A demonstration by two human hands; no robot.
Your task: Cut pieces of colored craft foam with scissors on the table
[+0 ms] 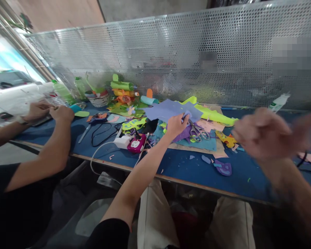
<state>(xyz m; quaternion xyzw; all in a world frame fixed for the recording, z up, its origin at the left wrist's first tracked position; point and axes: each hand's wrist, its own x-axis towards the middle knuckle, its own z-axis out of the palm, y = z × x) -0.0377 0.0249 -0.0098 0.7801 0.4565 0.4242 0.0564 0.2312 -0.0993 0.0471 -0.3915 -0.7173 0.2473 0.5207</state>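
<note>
My left hand (pixel 176 125) reaches over the middle of the bench, fingers pinched on the near edge of a lavender foam sheet (pixel 166 110) with a jagged outline. Just right of those fingers lies a pair of scissors (pixel 199 132), its handle loops toward the right. Under and around them are purple and blue foam sheets and many cut scraps. My right hand (pixel 265 135) is raised over the right side of the bench, smeared by motion; whether it holds anything cannot be made out. A yellow-green foam strip (pixel 215 116) lies behind the lavender sheet.
A magenta power adapter (pixel 137 143) with white plug and cables sits left of my forearm. A co-worker's hands (pixel 50 112) work at the left. Behind stand a perforated metal panel (pixel 145 52), green bottles (pixel 80 88), a woven pot (pixel 98 99) and a white bottle (pixel 279 102).
</note>
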